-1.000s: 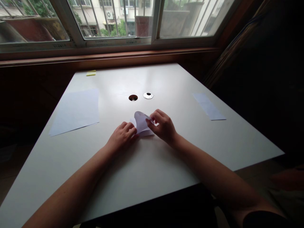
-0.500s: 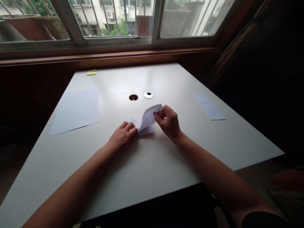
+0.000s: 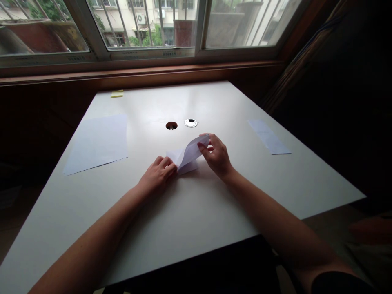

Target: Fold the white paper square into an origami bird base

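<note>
A folded sheet of white paper [image 3: 191, 152] is between my two hands at the middle of the table. Its upper flap is lifted and curves up to the right, while the lower layer lies on the tabletop. My left hand [image 3: 158, 172] rests on the table with bent fingers, pinching the paper's left corner. Thumb and fingers of my right hand [image 3: 216, 154] grip the raised edge of the flap. Part of the left corner is hidden under my left fingers.
More white sheets [image 3: 98, 143] lie at the table's left. A narrow paper strip [image 3: 268, 138] is on the right. A round hole [image 3: 171, 125] and its ring-shaped cover [image 3: 191, 123] are beyond my hands. Yellow sticky notes [image 3: 116, 94] lie near the far left corner of the white table [image 3: 196, 220].
The fingers of my right hand have extended a little along the flap's top edge, and the flap bends over more. My left hand stays in place.
</note>
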The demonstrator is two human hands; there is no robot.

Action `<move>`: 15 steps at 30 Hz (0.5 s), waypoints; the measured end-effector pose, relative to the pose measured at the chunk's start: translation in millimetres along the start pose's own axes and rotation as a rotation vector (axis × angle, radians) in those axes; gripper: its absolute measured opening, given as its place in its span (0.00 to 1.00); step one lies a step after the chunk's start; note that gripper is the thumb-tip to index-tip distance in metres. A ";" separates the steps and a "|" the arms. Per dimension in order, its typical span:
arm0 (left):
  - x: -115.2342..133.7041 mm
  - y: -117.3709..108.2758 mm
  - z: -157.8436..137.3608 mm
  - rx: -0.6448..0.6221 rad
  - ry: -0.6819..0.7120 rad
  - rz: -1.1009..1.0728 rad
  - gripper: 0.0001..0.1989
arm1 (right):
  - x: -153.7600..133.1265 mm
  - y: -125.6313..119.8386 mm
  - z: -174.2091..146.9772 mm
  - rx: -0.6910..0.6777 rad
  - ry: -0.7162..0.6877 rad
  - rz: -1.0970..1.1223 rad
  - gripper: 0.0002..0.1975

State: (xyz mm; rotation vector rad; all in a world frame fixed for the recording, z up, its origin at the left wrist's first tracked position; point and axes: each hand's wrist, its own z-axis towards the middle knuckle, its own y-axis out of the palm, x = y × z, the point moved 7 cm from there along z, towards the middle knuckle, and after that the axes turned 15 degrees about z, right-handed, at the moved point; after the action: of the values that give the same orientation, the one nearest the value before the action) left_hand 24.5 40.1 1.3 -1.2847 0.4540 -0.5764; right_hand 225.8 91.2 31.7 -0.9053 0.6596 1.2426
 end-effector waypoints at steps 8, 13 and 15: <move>1.2 0.6 -1.7 0.004 0.038 -0.001 0.08 | 3.7 5.3 -0.7 -0.062 0.064 0.129 0.17; 5.9 0.0 -2.9 0.004 0.116 -0.017 0.07 | 0.1 5.7 -3.4 -0.083 0.029 0.096 0.18; 7.8 -0.4 -3.1 0.007 0.148 -0.026 0.07 | -3.4 7.1 -4.7 -0.099 0.013 0.077 0.18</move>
State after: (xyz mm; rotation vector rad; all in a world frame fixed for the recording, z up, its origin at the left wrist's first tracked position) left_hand 28.6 32.7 1.1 -1.2472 0.5575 -0.6976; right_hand 218.4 86.0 30.6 -0.9779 0.6532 1.3481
